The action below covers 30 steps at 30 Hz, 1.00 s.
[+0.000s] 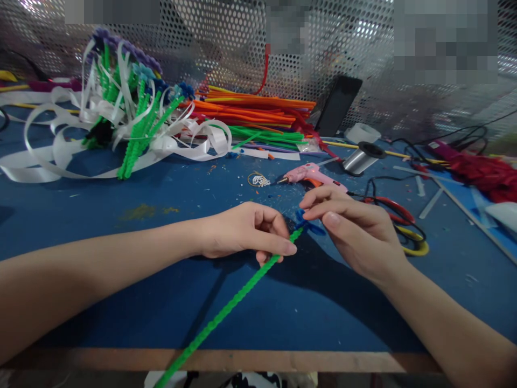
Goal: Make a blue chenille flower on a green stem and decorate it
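Observation:
My left hand [258, 234] is closed, pinching a long green pipe-cleaner stem [234, 302] between thumb and fingers close to its top end. From there the stem slants down toward me, past the front edge of the table. At its top sits a small dark blue pipe-cleaner flower [315, 229], partly covered by my fingers. My right hand [355, 229] is at the flower, with index and middle fingertips at an upper petal. Its thumb is held apart from those fingertips.
Finished flowers with green stems [139, 126] lie back left among looped white ribbon [44, 161]. Orange pipe cleaners [250, 110] and green ones [266, 134] are stacked behind. A pink glue gun [311, 175], white beads [260, 180], wire spool [361, 159], phone [339, 105] and pliers [416, 245] stand nearby.

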Each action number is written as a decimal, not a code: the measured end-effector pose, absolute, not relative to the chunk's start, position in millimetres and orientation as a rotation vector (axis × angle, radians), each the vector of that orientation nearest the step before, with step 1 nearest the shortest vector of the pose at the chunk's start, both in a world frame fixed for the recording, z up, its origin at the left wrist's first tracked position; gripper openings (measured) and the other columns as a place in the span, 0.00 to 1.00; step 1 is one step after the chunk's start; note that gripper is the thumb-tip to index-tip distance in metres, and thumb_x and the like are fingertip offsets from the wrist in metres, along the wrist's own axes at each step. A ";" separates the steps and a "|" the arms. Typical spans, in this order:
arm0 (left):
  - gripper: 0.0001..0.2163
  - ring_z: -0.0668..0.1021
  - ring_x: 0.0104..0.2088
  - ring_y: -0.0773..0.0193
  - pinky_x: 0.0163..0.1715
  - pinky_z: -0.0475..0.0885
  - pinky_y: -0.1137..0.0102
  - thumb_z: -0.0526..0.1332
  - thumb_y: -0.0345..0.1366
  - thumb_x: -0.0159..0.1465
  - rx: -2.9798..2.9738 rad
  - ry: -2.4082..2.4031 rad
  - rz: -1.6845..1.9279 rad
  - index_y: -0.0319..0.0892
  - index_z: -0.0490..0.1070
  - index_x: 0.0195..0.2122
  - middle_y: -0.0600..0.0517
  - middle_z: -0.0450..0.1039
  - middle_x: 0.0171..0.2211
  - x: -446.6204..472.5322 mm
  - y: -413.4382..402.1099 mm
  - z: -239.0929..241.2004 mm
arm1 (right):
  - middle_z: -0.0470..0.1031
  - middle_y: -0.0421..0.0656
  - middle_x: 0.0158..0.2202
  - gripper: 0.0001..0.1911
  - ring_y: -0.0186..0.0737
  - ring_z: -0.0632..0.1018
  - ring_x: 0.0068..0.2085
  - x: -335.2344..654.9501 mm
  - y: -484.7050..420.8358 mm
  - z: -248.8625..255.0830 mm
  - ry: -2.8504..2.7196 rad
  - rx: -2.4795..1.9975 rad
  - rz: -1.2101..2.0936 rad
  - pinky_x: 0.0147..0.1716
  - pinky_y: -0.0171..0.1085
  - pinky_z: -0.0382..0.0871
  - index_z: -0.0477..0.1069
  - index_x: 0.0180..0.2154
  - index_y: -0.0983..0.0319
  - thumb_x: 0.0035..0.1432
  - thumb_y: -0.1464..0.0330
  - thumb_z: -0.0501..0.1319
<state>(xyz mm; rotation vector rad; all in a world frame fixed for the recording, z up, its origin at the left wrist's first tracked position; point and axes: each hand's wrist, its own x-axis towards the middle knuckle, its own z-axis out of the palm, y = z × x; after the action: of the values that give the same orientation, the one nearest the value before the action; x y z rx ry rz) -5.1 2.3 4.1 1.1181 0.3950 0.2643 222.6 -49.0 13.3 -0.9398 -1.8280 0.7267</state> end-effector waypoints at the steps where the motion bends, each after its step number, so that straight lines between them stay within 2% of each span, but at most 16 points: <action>1: 0.12 0.72 0.19 0.78 0.21 0.68 0.80 0.74 0.36 0.57 1.118 0.398 0.265 0.38 0.72 0.28 0.57 0.76 0.24 -5.0 2.3 3.8 | 0.78 0.44 0.44 0.10 0.44 0.77 0.50 223.3 -48.8 12.5 -1.845 -0.942 0.719 0.46 0.44 0.75 0.82 0.42 0.50 0.65 0.68 0.62; 9: 0.13 0.72 0.19 0.79 0.20 0.66 0.80 0.74 0.37 0.56 1.102 0.420 0.286 0.38 0.71 0.28 0.57 0.76 0.23 -4.1 2.3 2.8 | 0.79 0.43 0.42 0.08 0.45 0.79 0.48 220.4 -47.2 19.4 -1.804 -1.020 0.558 0.48 0.46 0.74 0.81 0.40 0.52 0.65 0.67 0.62; 13: 0.14 0.72 0.18 0.79 0.21 0.67 0.79 0.75 0.37 0.55 1.103 0.436 0.269 0.38 0.70 0.28 0.58 0.76 0.23 -3.5 2.2 4.2 | 0.81 0.44 0.40 0.07 0.46 0.79 0.43 236.1 -31.5 20.8 -1.765 -1.356 0.046 0.48 0.48 0.72 0.79 0.39 0.55 0.64 0.65 0.61; 16: 0.14 0.72 0.16 0.79 0.20 0.68 0.79 0.74 0.39 0.57 1.115 0.433 0.245 0.38 0.69 0.29 0.57 0.78 0.25 -3.6 1.7 4.4 | 0.81 0.51 0.43 0.13 0.56 0.78 0.48 258.4 -10.9 9.5 -1.855 -1.591 -0.281 0.52 0.55 0.68 0.78 0.42 0.60 0.61 0.60 0.63; 20: 0.15 0.73 0.16 0.78 0.16 0.65 0.80 0.72 0.42 0.59 1.107 0.429 0.222 0.39 0.68 0.31 0.54 0.81 0.28 -3.5 0.2 3.9 | 0.80 0.54 0.41 0.19 0.57 0.78 0.45 276.0 13.0 -5.6 -1.881 -1.825 -0.222 0.45 0.51 0.70 0.77 0.40 0.62 0.60 0.53 0.61; 25: 0.16 0.76 0.17 0.75 0.18 0.69 0.79 0.73 0.43 0.58 1.106 0.429 0.229 0.39 0.67 0.31 0.55 0.79 0.26 -1.3 -2.2 5.5 | 0.72 0.46 0.27 0.18 0.47 0.74 0.34 270.2 21.7 -3.1 -1.972 -1.972 -0.195 0.35 0.42 0.64 0.68 0.24 0.59 0.59 0.53 0.60; 27: 0.17 0.76 0.18 0.74 0.19 0.71 0.79 0.73 0.43 0.58 1.112 0.435 0.236 0.39 0.67 0.30 0.55 0.79 0.26 -0.8 -3.0 6.5 | 0.70 0.43 0.25 0.18 0.44 0.71 0.31 267.2 20.2 -0.3 -1.937 -1.977 -0.165 0.32 0.41 0.61 0.65 0.23 0.58 0.59 0.54 0.60; 30: 0.17 0.76 0.18 0.75 0.19 0.71 0.79 0.73 0.44 0.57 1.114 0.441 0.245 0.39 0.67 0.30 0.55 0.79 0.25 -1.2 -3.5 7.3 | 0.70 0.43 0.26 0.16 0.42 0.71 0.30 264.5 15.1 2.7 -1.888 -1.939 -0.184 0.32 0.40 0.61 0.67 0.25 0.59 0.57 0.56 0.62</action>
<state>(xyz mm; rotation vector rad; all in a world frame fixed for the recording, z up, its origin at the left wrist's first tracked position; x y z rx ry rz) -1.2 -3.5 7.3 1.1144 0.4409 0.2452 264.5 15.1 2.7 -1.9392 -1.8884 -0.1843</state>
